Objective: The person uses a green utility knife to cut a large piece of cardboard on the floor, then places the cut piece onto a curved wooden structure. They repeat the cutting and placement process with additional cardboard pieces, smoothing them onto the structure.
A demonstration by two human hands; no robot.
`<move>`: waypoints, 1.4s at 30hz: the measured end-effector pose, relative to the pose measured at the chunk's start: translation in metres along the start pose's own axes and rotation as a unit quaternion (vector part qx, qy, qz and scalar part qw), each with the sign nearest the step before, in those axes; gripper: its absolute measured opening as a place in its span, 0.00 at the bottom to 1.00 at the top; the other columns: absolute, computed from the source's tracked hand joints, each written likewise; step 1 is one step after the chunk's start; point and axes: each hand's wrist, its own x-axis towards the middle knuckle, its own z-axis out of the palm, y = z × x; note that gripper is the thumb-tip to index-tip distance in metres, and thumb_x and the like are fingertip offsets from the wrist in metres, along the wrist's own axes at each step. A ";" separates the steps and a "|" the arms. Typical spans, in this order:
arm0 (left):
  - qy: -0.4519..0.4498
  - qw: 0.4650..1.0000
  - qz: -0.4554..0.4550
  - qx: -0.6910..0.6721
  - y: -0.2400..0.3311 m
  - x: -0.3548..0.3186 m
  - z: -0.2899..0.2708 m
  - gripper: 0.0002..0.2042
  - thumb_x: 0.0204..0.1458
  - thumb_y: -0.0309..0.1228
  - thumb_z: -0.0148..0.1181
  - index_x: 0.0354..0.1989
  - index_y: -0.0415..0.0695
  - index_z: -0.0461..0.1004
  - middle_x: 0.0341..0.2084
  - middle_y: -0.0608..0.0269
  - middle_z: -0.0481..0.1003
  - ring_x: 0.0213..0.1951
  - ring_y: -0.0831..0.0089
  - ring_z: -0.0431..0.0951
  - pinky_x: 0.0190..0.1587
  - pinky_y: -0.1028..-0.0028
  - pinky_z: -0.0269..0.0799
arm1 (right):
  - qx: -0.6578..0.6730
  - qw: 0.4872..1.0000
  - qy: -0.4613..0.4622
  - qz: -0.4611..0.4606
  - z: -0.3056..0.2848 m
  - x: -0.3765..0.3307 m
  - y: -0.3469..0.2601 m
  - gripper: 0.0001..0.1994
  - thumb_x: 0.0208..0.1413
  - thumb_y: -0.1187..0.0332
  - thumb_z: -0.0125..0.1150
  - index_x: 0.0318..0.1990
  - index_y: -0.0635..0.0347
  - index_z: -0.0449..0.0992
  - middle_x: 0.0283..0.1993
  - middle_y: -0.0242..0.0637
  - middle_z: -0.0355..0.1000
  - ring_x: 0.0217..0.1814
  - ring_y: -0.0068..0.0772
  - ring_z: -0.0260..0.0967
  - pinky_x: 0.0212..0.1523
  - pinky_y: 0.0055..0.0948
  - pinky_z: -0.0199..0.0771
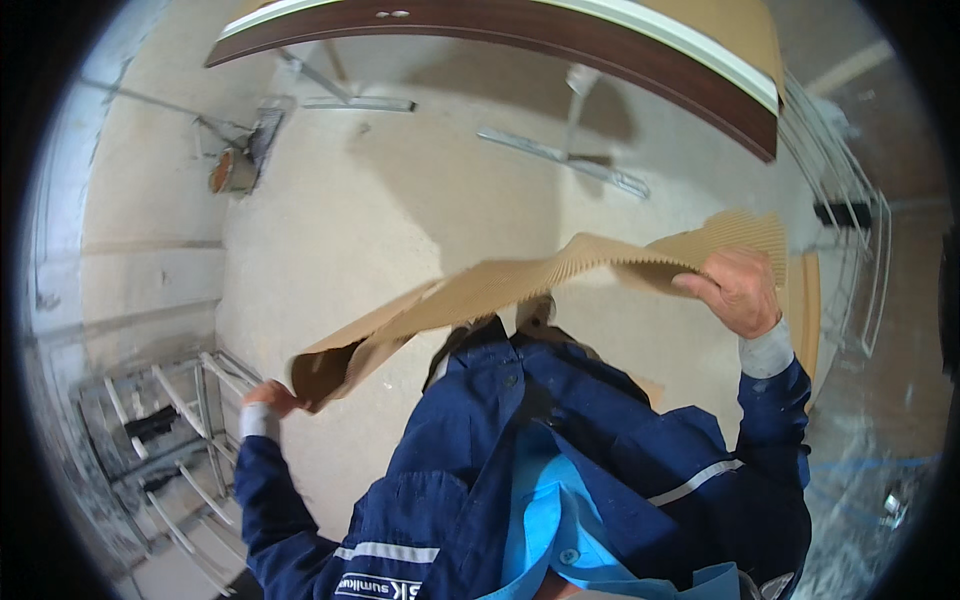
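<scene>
The left hand (270, 397), lower left, and right hand (740, 290), centre right, are holding a cardboard sheet (480, 288). It is spanning between them, unfolded but curling, not yet flat.

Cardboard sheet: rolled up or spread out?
Spread out, not flat: the cardboard sheet stretches between the left hand and right hand, its left end curled.
</scene>
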 end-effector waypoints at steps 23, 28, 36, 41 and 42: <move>0.213 0.377 0.885 -0.169 0.475 -0.244 -0.140 0.36 0.57 0.47 0.68 0.69 0.42 0.63 0.59 0.43 0.73 0.58 0.44 0.75 0.61 0.55 0.72 | -0.203 0.846 -0.114 0.480 -0.167 -0.054 -0.039 0.14 0.51 0.59 0.63 0.26 0.62 0.77 0.27 0.54 0.72 0.30 0.58 0.74 0.32 0.49 0.71; 0.016 0.453 0.891 0.002 0.478 -0.245 -0.112 0.37 0.59 0.60 0.60 0.66 0.41 0.68 0.52 0.40 0.78 0.54 0.45 0.79 0.60 0.57 0.73 | -0.229 0.785 -0.034 0.575 -0.185 -0.117 -0.017 0.17 0.51 0.56 0.60 0.31 0.66 0.80 0.30 0.56 0.75 0.32 0.61 0.74 0.35 0.48 0.73; -0.085 0.332 0.934 0.099 0.467 -0.309 -0.055 0.60 0.44 0.71 0.65 0.76 0.41 0.49 0.71 0.32 0.56 0.71 0.40 0.61 0.69 0.52 0.60 | -0.104 0.658 0.081 0.741 -0.201 -0.302 0.039 0.15 0.53 0.57 0.59 0.34 0.60 0.84 0.36 0.52 0.80 0.39 0.52 0.76 0.40 0.44 0.73; 0.008 0.299 0.952 0.065 0.449 -0.341 -0.038 0.69 0.32 0.66 0.76 0.77 0.36 0.43 0.71 0.26 0.52 0.71 0.33 0.57 0.71 0.44 0.54 | -0.465 0.700 -0.180 0.512 -0.262 -0.400 0.104 0.15 0.59 0.61 0.55 0.44 0.57 0.85 0.42 0.51 0.81 0.45 0.50 0.79 0.46 0.47 0.78; 0.034 0.304 0.951 0.048 0.449 -0.347 -0.041 0.69 0.32 0.65 0.77 0.77 0.36 0.43 0.71 0.26 0.53 0.71 0.34 0.58 0.71 0.44 0.54 | -0.502 0.654 -0.205 0.527 -0.277 -0.393 0.115 0.16 0.62 0.60 0.55 0.44 0.58 0.85 0.41 0.52 0.81 0.43 0.49 0.80 0.45 0.47 0.79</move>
